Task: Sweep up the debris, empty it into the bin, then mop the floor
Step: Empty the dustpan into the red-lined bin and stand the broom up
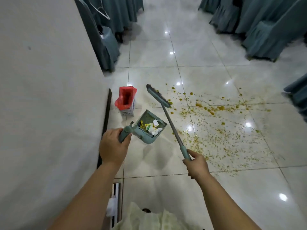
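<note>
A glossy pale tiled floor (159,165) fills the view, bordered on the left by a light wall (41,97), with teal-draped chairs (269,30) along the far edges. A wide scatter of yellow-orange spill (216,130) spots the tiles on the right. The broom (172,127) slants across the middle, its brush head at the spill's left edge; whether it touches the floor cannot be told. A small bin (126,101) with a red liner stands by the wall. Just beside it is the teal dustpan (146,136), holding crumpled paper scraps (153,127). The left hand (113,146) grips the dustpan's handle; the right hand (196,165), well apart, grips the broom's handle end.
</note>
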`<state>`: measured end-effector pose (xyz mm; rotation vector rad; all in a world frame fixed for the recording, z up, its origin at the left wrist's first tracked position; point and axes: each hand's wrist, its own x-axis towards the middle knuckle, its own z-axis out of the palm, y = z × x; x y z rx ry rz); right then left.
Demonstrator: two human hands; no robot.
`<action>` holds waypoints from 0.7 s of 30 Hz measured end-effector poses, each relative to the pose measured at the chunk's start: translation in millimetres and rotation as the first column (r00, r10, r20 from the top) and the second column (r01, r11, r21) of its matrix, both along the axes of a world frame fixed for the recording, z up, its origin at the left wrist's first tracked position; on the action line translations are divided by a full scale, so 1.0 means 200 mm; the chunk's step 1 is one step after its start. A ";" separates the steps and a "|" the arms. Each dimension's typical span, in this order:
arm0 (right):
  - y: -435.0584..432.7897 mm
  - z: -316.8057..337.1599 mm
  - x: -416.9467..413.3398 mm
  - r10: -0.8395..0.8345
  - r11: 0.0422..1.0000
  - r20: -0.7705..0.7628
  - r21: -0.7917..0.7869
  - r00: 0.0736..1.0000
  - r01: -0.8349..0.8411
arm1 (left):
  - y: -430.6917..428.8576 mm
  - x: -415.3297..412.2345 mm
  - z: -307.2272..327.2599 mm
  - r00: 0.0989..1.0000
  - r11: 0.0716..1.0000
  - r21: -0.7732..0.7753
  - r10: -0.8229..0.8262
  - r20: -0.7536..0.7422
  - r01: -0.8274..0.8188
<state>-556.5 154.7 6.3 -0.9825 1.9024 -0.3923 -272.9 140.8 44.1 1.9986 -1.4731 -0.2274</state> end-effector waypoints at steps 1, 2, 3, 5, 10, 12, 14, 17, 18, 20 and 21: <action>-0.05 0.01 0.05 0.014 1.000 -0.006 -0.004 1.000 -0.014 | -0.05 0.06 0.00 1.000 1.000 -0.003 0.030 0.000 -0.030; -0.10 0.02 0.10 0.028 1.000 -0.015 -0.009 1.000 -0.028 | -0.10 0.11 0.02 0.998 0.998 -0.007 0.070 -0.004 -0.070; -0.16 0.04 0.13 0.038 0.999 -0.021 -0.015 0.999 -0.039 | -0.15 0.17 0.03 0.993 0.994 -0.009 0.113 -0.015 -0.113; -0.29 0.06 0.17 0.058 0.998 -0.025 -0.025 0.998 -0.059 | -0.28 0.27 0.04 0.981 0.981 -0.016 0.191 -0.035 -0.191; -0.70 0.08 0.24 0.103 0.994 -0.023 -0.035 0.994 -0.104 | -0.63 0.49 0.06 0.949 0.944 -0.094 0.314 -0.040 -0.316; -0.90 0.07 0.27 0.125 0.991 -0.022 -0.050 0.992 -0.126 | -0.77 0.56 0.06 0.938 0.928 -0.136 0.346 -0.031 -0.347; -1.11 0.07 0.30 0.139 0.988 -0.011 -0.063 0.990 -0.139 | -0.91 0.60 0.08 0.929 0.915 -0.170 0.368 -0.017 -0.366; -1.41 0.10 0.34 0.167 0.983 0.012 -0.073 0.986 -0.166 | -1.11 0.64 0.14 0.918 0.903 -0.195 0.395 0.022 -0.384; -1.50 0.11 0.36 0.174 0.982 0.020 -0.074 0.985 -0.172 | -1.17 0.66 0.17 0.916 0.901 -0.199 0.400 0.040 -0.385; -1.66 0.12 0.41 0.196 0.977 0.029 -0.089 0.980 -0.193 | -1.31 0.71 0.21 0.915 0.906 -0.202 0.394 0.088 -0.371; -1.73 0.13 0.43 0.208 0.974 0.026 -0.094 0.978 -0.205 | -1.37 0.74 0.23 0.918 0.914 -0.201 0.380 0.116 -0.353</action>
